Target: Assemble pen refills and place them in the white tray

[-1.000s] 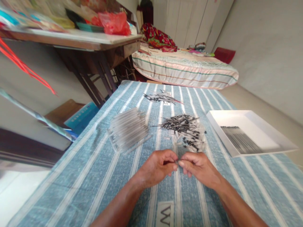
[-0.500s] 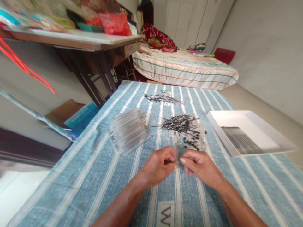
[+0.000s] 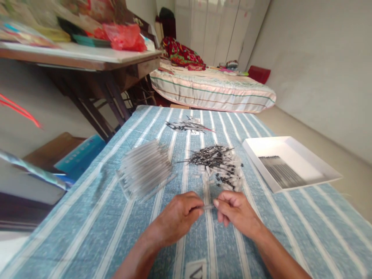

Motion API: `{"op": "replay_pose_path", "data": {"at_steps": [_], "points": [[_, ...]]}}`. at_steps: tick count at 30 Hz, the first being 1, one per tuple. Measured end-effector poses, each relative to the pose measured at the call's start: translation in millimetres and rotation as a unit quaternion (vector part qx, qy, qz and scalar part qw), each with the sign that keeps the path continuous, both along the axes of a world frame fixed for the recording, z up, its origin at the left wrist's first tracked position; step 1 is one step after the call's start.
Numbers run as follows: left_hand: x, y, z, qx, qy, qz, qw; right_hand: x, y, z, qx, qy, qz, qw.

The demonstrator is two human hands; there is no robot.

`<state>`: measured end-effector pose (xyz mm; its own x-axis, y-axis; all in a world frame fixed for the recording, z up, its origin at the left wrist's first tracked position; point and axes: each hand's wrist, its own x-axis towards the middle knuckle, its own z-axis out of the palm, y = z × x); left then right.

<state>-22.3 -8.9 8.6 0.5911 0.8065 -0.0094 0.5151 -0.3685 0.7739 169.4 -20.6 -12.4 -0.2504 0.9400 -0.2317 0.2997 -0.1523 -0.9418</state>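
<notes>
Left hand (image 3: 184, 215) and right hand (image 3: 236, 212) drawn farther apart, both pinching a blurred, seemingly clear tube (image 3: 207, 207), lower centre

Operator's own body, head view: left hand (image 3: 184, 211) and right hand (image 3: 238, 211) both bare from fingertips to wrist. Left forearm (image 3: 142, 252) bare as far as it shows, slim near the wrist, widening toward the lower edge, where the frame cuts it off. Right forearm (image 3: 277, 248) likewise bare, smooth in outline, same taper, also cropped. Fine skin detail too blurred to record.
</notes>
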Motion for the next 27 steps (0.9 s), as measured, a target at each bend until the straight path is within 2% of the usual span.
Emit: {"op": "replay_pose_path", "data": {"at_steps": [5, 9, 15, 20, 23, 27], "points": [[4, -3, -7.2, 0.033, 0.012, 0.012, 0.999, -1, -1, -1.9, -0.030, 0.026, -0.021, 0.999], [7, -4, -7.3, 0.047, 0.036, 0.026, 0.998, -2, -3, -5.4, -0.048, 0.031, -0.025, 0.998], [5, -1, -5.7, 0.056, 0.028, 0.070, 0.996, 5, -1, -5.3, -0.001, 0.052, -0.004, 0.999], [5, -1, -1.5, 0.012, -0.046, 0.187, 0.981, 25, 8, -9.0, 0.034, -0.010, -0.058, 0.998], [6, -1, 0.2, -0.043, -0.114, 0.261, 0.958, 37, 13, -11.1, 0.059, -0.056, -0.088, 0.993], [7, 1, -0.6, -0.124, -0.219, 0.307, 0.918, 49, 16, -14.1, 0.081, -0.091, -0.101, 0.987]]}}
